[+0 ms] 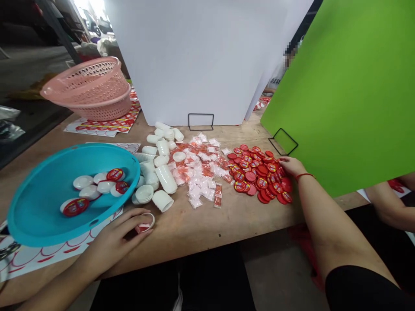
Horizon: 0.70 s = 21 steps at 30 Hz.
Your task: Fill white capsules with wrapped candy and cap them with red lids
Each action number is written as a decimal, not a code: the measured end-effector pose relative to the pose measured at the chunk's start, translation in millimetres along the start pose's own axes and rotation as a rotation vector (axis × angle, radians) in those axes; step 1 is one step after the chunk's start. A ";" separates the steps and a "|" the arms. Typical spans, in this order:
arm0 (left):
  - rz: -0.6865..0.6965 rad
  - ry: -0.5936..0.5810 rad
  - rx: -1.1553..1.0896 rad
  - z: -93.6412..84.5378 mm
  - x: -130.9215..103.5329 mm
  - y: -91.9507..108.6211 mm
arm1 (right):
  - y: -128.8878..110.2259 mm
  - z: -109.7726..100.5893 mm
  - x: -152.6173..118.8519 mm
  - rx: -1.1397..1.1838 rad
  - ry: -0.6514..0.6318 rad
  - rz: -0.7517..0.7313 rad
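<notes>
My left hand (pixel 121 235) holds a small white cup (pixel 146 223) with a red-and-white packet inside it, low over the wooden table (pixel 201 224), just right of the blue bowl (pixel 35 207). My right hand (pixel 291 166) rests at the right edge of the pile of red lids (pixel 259 175), fingers touching the lids; a red string sits on the wrist. Between the hands lie a heap of small sachets (pixel 201 170) and a cluster of white cups (pixel 160 166). The blue bowl holds several closed white cups with red lids (pixel 97 188).
Two stacked pink baskets (pixel 94 88) sit on sticker sheets at the back left. A white divider board (pixel 197 60) stands behind the piles and a green board (pixel 350 86) on the right. Another person's arm (pixel 387 207) shows beyond the green board. More sticker sheets (pixel 48 255) lie under the bowl.
</notes>
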State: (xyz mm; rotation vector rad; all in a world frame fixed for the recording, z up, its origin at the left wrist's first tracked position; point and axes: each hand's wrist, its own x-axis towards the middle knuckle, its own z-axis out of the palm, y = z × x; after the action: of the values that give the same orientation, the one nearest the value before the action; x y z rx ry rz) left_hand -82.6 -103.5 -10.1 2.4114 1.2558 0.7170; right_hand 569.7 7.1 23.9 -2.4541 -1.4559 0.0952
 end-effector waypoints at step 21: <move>-0.165 0.080 -0.241 17.2 2.9 46.4 | -259.9 57.2 -320.2 0.587 -0.157 -1.185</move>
State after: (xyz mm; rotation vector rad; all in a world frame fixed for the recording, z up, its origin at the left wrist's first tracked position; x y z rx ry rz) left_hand -40.6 -128.0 -0.2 2.0794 1.2999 0.8680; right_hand 181.1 -142.0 12.7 -0.9176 -2.2701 0.3850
